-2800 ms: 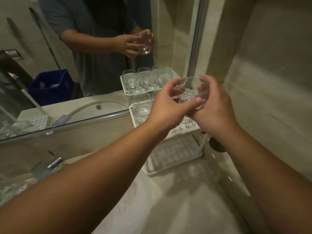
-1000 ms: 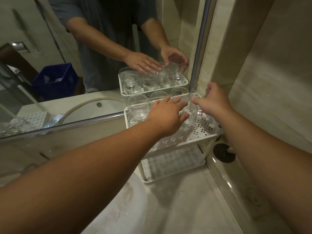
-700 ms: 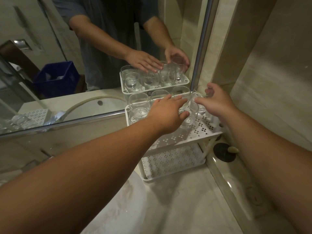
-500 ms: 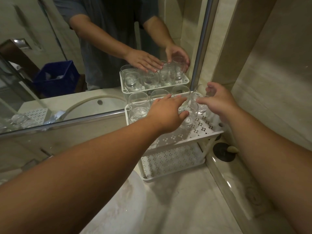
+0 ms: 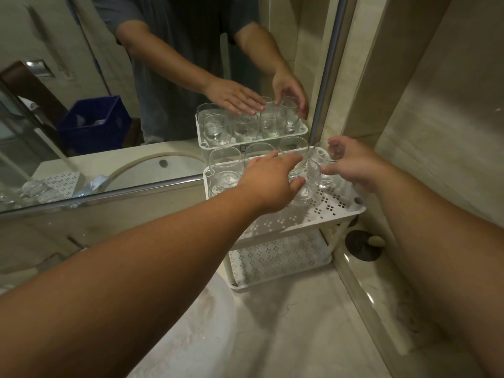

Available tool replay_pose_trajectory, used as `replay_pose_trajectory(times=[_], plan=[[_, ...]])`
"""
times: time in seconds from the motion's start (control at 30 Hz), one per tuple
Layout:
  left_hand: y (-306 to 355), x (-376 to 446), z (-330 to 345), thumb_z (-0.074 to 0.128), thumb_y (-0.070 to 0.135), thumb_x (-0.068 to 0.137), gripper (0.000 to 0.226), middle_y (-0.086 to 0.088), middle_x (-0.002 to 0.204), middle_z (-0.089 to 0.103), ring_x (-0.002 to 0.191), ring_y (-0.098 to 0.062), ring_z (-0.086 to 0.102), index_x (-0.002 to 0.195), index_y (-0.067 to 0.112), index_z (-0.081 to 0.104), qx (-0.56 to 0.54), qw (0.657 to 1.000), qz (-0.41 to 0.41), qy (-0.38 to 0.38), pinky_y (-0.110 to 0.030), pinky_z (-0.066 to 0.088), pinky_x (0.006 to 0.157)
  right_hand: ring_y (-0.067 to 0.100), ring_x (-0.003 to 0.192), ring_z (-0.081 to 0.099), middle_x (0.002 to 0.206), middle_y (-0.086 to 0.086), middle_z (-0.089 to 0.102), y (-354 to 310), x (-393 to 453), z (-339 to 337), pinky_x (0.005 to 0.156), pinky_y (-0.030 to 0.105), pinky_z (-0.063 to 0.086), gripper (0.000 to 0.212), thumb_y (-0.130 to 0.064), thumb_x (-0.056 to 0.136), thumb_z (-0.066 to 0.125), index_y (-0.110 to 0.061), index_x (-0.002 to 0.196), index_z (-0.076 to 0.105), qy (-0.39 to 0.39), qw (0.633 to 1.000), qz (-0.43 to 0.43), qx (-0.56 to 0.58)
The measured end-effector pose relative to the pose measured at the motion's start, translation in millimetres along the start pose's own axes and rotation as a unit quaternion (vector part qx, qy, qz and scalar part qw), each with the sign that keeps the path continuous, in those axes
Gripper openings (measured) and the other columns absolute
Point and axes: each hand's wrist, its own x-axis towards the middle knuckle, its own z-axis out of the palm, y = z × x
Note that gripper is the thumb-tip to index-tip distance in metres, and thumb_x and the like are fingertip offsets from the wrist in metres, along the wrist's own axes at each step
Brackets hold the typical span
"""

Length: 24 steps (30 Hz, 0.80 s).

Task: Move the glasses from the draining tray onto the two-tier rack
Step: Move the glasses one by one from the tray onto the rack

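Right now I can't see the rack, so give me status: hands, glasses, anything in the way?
Left hand flat over the glasses. Right hand gripping the end glass on the rack's top tier. Nothing blocking; lower tier bare.

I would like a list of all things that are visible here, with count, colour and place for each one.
two-tier rack: one, white, perforated, in the counter corner by the mirror.
glasses: several, exact count unclear, clear, upright on the rack's top tier.
lower tier: one, white; no glass visible on it.
mirror: one, on the wall behind the rack.
crate: one, blue, seen in the mirror.
sink stopper: one, black, right of the rack.
counter: one, pale marble.
left hand: fingers straight, over the glasses.
right hand: grip around the rightmost glass.
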Motion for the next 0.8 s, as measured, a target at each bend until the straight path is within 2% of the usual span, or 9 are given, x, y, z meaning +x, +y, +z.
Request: replay_pose_trajectory(times=[0.27,0.4,0.47,0.53,0.63,0.73,0.8], plan=[[1,0,2,0.043,0.049,0.101,0.059,0.002,0.161,0.034,0.151,-0.024,0.022,0.154,0.029,0.030,0.001,1.000,-0.005,0.006,-0.048,0.020,0.120,0.023,0.131,0.046,0.148,0.005,0.045,4,-6,-1,0.099,0.038,0.044,0.089,-0.010,0.077,0.081,-0.026,0.150,0.032,-0.014,1.000,-0.012,-0.002],[1,-1,2,0.045,0.047,0.101,0.057,0.002,0.160,0.037,0.151,-0.025,0.024,0.153,0.029,0.033,-0.002,1.000,0.002,0.012,-0.049,0.022,0.120,0.027,0.138,0.040,0.156,0.007,0.034,5,-13,2,0.088,0.033,0.044,0.096,-0.011,0.080,0.079,-0.032,0.154,0.021,-0.004,1.000,-0.006,-0.003],[2,-3,2,0.047,0.046,0.100,0.057,0.002,0.159,0.038,0.151,-0.024,0.025,0.153,0.028,0.035,-0.014,1.000,0.006,0.020,-0.050,0.022,0.120,0.026,0.139,0.038,0.158,0.004,0.030,3,-17,3,0.079,0.026,0.044,0.093,-0.012,0.081,0.076,-0.035,0.153,0.022,0.026,1.000,-0.010,-0.006],[2,-6,0,0.049,0.045,0.099,0.057,0.000,0.159,0.038,0.150,-0.023,0.026,0.152,0.027,0.038,-0.030,0.999,0.015,0.038,-0.050,0.023,0.120,0.025,0.134,0.042,0.156,0.002,0.031,-1,-24,5,0.069,0.019,0.040,0.083,-0.017,0.081,0.071,-0.034,0.151,0.028,0.093,0.995,-0.024,-0.029],[2,-12,-6,0.053,0.041,0.098,0.054,-0.002,0.155,0.043,0.144,-0.021,0.035,0.148,0.024,0.045,-0.066,0.994,0.022,0.085,-0.049,0.030,0.117,0.022,0.131,0.042,0.152,0.000,0.033,-7,-36,9,0.087,0.023,0.035,0.069,-0.028,0.082,0.068,-0.028,0.145,0.039,0.189,0.977,-0.075,-0.072],[0,-20,-13,0.058,0.034,0.096,0.050,-0.002,0.147,0.051,0.135,-0.021,0.045,0.143,0.019,0.052,-0.104,0.986,0.011,0.132,-0.044,0.037,0.112,0.019,0.132,0.040,0.150,-0.002,0.033,-19,-49,16,0.089,0.019,0.031,0.061,-0.030,0.084,0.068,-0.027,0.140,0.044,0.204,0.969,-0.123,-0.070],[-2,-26,-20,0.059,0.030,0.095,0.047,-0.004,0.143,0.053,0.131,-0.021,0.049,0.140,0.018,0.054,-0.108,0.983,0.008,0.148,-0.039,0.040,0.110,0.019,0.134,0.038,0.150,-0.001,0.032,-31,-57,23,0.096,0.022,0.029,0.058,-0.027,0.084,0.068,-0.027,0.138,0.046,0.196,0.966,-0.154,-0.074]])
